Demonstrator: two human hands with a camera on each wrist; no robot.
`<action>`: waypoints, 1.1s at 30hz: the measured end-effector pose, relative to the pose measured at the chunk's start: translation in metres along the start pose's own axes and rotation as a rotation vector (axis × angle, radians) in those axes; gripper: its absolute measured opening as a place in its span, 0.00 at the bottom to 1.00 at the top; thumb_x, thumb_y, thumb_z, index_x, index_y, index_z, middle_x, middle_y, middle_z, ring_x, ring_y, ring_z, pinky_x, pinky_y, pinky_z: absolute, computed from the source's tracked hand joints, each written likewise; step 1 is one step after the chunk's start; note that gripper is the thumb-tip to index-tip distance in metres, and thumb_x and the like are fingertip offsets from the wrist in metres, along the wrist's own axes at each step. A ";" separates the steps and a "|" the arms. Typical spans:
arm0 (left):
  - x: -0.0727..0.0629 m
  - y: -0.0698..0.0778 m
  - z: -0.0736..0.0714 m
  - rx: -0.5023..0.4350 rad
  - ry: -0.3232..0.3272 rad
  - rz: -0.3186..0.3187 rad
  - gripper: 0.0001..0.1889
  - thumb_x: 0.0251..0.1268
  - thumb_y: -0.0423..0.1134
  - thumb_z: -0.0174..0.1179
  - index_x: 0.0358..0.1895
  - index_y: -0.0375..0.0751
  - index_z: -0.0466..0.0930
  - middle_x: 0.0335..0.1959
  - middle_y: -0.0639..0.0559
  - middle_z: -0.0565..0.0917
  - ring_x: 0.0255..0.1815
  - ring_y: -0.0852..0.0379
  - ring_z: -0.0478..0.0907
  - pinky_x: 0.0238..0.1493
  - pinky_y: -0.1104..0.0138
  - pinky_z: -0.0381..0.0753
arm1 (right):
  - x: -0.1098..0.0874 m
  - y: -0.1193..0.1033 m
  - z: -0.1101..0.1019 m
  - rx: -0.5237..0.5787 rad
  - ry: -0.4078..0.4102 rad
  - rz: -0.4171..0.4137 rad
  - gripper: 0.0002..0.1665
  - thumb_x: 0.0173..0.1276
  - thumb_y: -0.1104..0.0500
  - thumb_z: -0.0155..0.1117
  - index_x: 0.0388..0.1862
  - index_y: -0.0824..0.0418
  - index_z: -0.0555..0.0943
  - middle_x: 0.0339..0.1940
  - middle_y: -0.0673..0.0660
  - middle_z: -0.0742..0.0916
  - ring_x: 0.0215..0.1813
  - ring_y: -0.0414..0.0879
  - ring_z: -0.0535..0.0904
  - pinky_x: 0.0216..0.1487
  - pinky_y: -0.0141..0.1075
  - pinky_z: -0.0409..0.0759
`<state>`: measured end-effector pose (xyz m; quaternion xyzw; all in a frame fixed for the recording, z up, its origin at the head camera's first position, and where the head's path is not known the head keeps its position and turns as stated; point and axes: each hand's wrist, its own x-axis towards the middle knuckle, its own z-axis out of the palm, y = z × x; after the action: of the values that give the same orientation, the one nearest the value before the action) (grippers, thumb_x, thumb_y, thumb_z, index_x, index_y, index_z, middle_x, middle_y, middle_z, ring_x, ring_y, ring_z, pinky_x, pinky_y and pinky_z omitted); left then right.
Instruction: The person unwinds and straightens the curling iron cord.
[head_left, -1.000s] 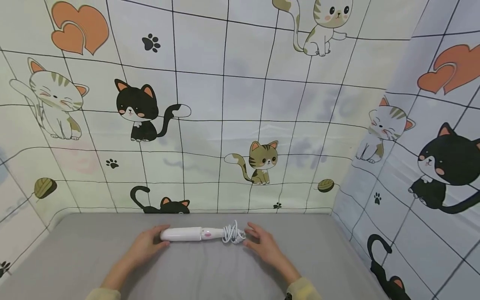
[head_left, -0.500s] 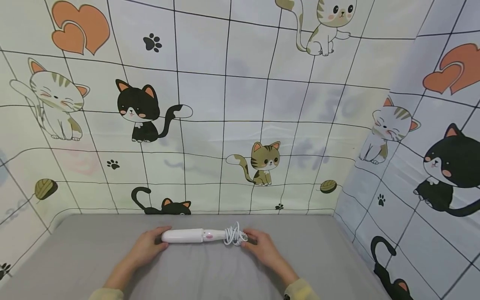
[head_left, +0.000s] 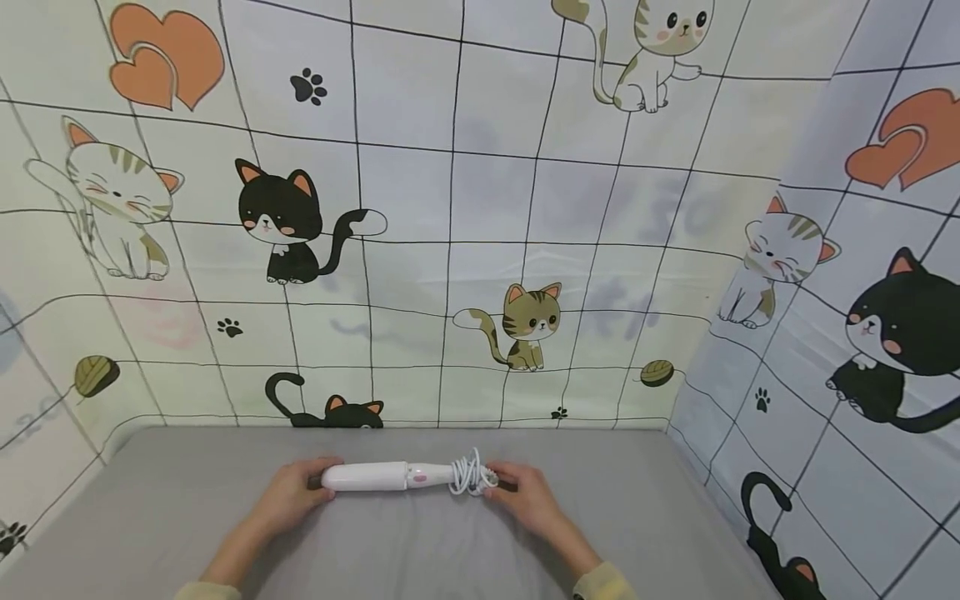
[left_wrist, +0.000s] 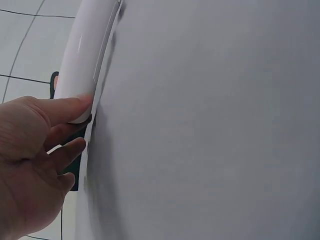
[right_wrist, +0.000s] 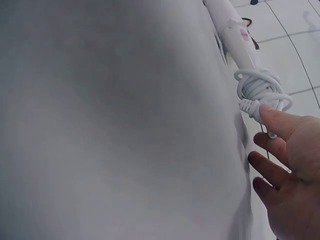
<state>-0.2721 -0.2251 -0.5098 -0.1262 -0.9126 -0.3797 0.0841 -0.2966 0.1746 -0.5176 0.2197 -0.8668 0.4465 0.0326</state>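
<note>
A white hair iron (head_left: 367, 477) lies crosswise between my hands on the grey cloth, its thick barrel to the left. A pink button (head_left: 421, 478) marks its slimmer handle, and a white cord (head_left: 470, 476) is wound around the handle's right end. My left hand (head_left: 292, 497) pinches the barrel's rounded tip; in the left wrist view the thumb (left_wrist: 70, 107) lies along its side. My right hand (head_left: 528, 497) pinches the cord bundle; in the right wrist view its thumb (right_wrist: 280, 121) presses beside the white plug (right_wrist: 251, 108). The other fingers of both hands are loosely bent.
The grey cloth (head_left: 420, 550) covers the flat surface beneath. Behind it and to the right stand fabric walls (head_left: 405, 192) printed with cats, hearts and grid lines. Yellow sleeves (head_left: 603, 581) show at the lower edge.
My right hand has come in and taken hold of the cord end, while my left fingers have closed on the barrel tip. The hair iron has shifted slightly toward me.
</note>
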 end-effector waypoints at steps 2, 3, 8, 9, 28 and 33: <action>-0.002 0.003 0.000 -0.018 -0.006 0.005 0.24 0.52 0.27 0.74 0.56 0.31 0.84 0.52 0.37 0.86 0.57 0.36 0.81 0.64 0.40 0.80 | -0.004 0.000 -0.003 0.000 -0.003 0.004 0.25 0.65 0.59 0.75 0.59 0.68 0.83 0.51 0.60 0.89 0.60 0.61 0.82 0.68 0.62 0.77; -0.003 0.005 0.000 -0.028 -0.009 0.005 0.24 0.52 0.27 0.74 0.56 0.31 0.84 0.51 0.37 0.87 0.57 0.37 0.82 0.63 0.40 0.81 | -0.006 0.000 -0.005 -0.006 -0.003 0.002 0.25 0.65 0.59 0.75 0.59 0.68 0.83 0.51 0.60 0.89 0.58 0.60 0.83 0.67 0.61 0.79; -0.008 0.017 -0.001 -0.067 0.012 -0.015 0.24 0.52 0.27 0.75 0.55 0.33 0.85 0.51 0.39 0.87 0.58 0.36 0.81 0.64 0.41 0.81 | -0.014 -0.003 -0.013 0.012 -0.011 0.001 0.26 0.64 0.60 0.76 0.60 0.67 0.83 0.50 0.61 0.90 0.48 0.52 0.86 0.51 0.39 0.89; -0.009 0.019 -0.002 -0.089 0.018 -0.017 0.24 0.52 0.26 0.74 0.56 0.32 0.85 0.52 0.38 0.87 0.58 0.36 0.81 0.63 0.42 0.82 | -0.015 -0.004 -0.014 0.022 -0.006 -0.004 0.26 0.64 0.60 0.76 0.60 0.67 0.82 0.49 0.61 0.90 0.46 0.51 0.86 0.48 0.35 0.89; -0.016 0.038 -0.016 -0.592 -0.059 -0.109 0.30 0.57 0.23 0.71 0.63 0.19 0.73 0.62 0.21 0.76 0.55 0.36 0.83 0.49 0.62 0.92 | -0.037 -0.033 -0.037 0.296 0.079 0.073 0.28 0.61 0.69 0.77 0.59 0.74 0.81 0.50 0.67 0.88 0.44 0.47 0.86 0.43 0.28 0.88; -0.017 0.043 -0.017 -0.678 -0.082 -0.135 0.31 0.58 0.26 0.72 0.64 0.19 0.71 0.62 0.25 0.77 0.54 0.45 0.84 0.52 0.64 0.91 | -0.041 -0.039 -0.041 0.357 0.073 0.106 0.28 0.61 0.70 0.76 0.60 0.75 0.80 0.51 0.68 0.88 0.43 0.44 0.85 0.42 0.27 0.89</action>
<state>-0.2418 -0.2112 -0.4735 -0.1016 -0.7435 -0.6605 -0.0245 -0.2496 0.2016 -0.4733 0.1596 -0.7823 0.6021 0.0008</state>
